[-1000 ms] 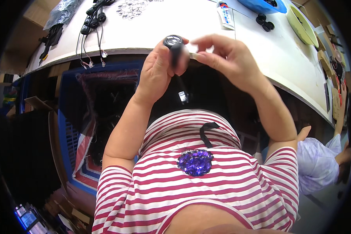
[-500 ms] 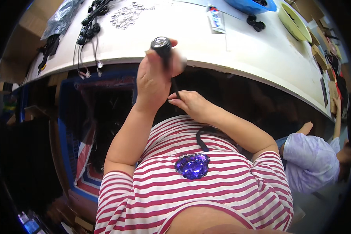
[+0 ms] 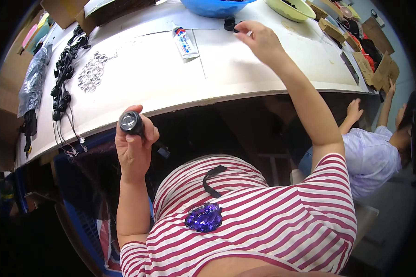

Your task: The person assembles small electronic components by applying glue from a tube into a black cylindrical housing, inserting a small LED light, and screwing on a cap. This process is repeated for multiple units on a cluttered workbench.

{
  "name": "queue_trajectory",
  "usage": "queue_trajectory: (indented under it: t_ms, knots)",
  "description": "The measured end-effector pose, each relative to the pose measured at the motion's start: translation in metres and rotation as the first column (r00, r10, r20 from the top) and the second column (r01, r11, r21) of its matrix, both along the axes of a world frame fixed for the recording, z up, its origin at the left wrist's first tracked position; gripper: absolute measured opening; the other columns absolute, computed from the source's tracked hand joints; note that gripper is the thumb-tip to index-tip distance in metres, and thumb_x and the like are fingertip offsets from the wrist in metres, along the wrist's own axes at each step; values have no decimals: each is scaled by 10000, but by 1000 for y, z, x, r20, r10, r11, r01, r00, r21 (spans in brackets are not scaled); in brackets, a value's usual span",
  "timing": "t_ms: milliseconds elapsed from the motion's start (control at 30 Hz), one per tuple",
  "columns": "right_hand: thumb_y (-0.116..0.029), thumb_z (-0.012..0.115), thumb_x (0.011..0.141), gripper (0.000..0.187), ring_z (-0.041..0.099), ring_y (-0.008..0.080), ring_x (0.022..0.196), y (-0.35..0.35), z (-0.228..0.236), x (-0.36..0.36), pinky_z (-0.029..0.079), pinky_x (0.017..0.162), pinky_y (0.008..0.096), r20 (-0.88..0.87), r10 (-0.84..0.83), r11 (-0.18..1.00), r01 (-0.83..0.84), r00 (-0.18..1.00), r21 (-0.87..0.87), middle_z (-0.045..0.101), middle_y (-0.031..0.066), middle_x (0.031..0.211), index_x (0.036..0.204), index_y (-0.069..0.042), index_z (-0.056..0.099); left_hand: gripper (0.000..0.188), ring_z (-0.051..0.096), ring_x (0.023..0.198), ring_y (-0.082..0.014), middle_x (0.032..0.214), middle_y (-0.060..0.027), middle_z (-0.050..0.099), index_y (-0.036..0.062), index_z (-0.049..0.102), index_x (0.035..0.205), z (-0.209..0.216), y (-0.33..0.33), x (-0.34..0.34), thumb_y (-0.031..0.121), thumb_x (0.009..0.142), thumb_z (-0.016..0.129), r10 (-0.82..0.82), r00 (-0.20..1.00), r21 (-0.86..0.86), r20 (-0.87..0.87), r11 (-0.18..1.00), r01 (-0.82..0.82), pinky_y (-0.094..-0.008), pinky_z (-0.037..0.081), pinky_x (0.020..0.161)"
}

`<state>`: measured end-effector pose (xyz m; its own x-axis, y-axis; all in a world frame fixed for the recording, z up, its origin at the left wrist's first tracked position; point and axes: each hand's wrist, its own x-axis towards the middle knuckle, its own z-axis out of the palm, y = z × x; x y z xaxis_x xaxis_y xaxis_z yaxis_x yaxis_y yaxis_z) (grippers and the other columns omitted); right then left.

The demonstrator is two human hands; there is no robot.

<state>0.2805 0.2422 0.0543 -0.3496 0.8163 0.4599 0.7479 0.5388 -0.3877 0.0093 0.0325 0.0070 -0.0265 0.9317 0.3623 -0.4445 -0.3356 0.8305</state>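
Note:
My left hand point(image 3: 136, 143) is wrapped round a black cylinder with a clear, lens-like round end point(image 3: 130, 121), held upright just off the near table edge. A thin dark piece point(image 3: 163, 151) shows beyond that hand. Across the table, my right hand point(image 3: 261, 42) has its thumb and forefinger closed at a small black part, mostly hidden by the fingers. Beside those fingertips sit black round parts point(image 3: 229, 23), in front of a blue bowl point(image 3: 212, 8). A white, blue and red tube point(image 3: 185, 42) lies left of my right hand.
Clear small discs point(image 3: 91, 73) and a bundle of black cables with black cylinders point(image 3: 65, 85) lie on the white table point(image 3: 148, 87) at left, near a plastic-wrapped bundle point(image 3: 34, 85). A yellow-green bowl point(image 3: 291, 11) stands far right. Another person point(image 3: 370, 157) works at right.
My right hand has left the left hand and reached forward to the black round parts. My left hand has moved left and lower with the black cylinder. The view has shifted right.

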Motion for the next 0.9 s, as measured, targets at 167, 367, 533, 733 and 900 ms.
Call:
queue_trajectory:
  t_ms: [167, 367, 533, 733, 900]
  knots:
    - [-287, 526, 855, 247, 558, 229, 972, 53, -15, 7, 442, 833, 350, 253, -262, 960, 277, 931, -28, 594, 62, 994, 995, -113, 632, 586, 329, 528, -69, 690, 3, 438, 40, 408, 1227, 2, -4, 3, 430, 824, 577, 12, 998, -23, -63, 1000, -14, -230, 276, 511]
    - [-244, 583, 822, 173, 583, 213, 865, 40, -13, 5, 457, 754, 332, 171, -95, 995, 96, 981, 2, 607, 43, 886, 907, -110, 652, 593, 356, 552, -72, 703, -1, 467, 8, 430, 1210, -5, -10, -5, 423, 817, 591, 54, 997, -70, -62, 996, -58, -229, 289, 528]
    - [-259, 654, 770, 227, 571, 199, 773, -3, -23, -3, 454, 701, 306, 90, 206, 952, -179, 974, -247, 595, 43, 818, 923, -93, 627, 617, 377, 609, -87, 702, -7, 484, -42, 450, 1177, -16, -6, -9, 448, 821, 573, -31, 988, -140, -154, 990, 9, -233, 307, 564]
    - [-253, 663, 759, 330, 547, 225, 830, -12, -18, -19, 441, 751, 320, 73, 233, 953, -213, 970, -216, 563, 82, 944, 1053, -119, 597, 534, 447, 646, -71, 707, -27, 520, -32, 492, 1155, -16, -16, -5, 407, 857, 555, -10, 994, -151, -109, 988, -6, -187, 321, 562]
    - [-172, 665, 773, 296, 501, 97, 664, -43, -2, -36, 406, 603, 229, -106, 358, 873, -373, 928, -313, 582, 37, 858, 1026, -30, 609, 576, 433, 566, -71, 642, -12, 506, -61, 509, 1116, -14, -15, 2, 429, 824, 590, -81, 972, -241, -219, 970, 26, -196, 346, 537]
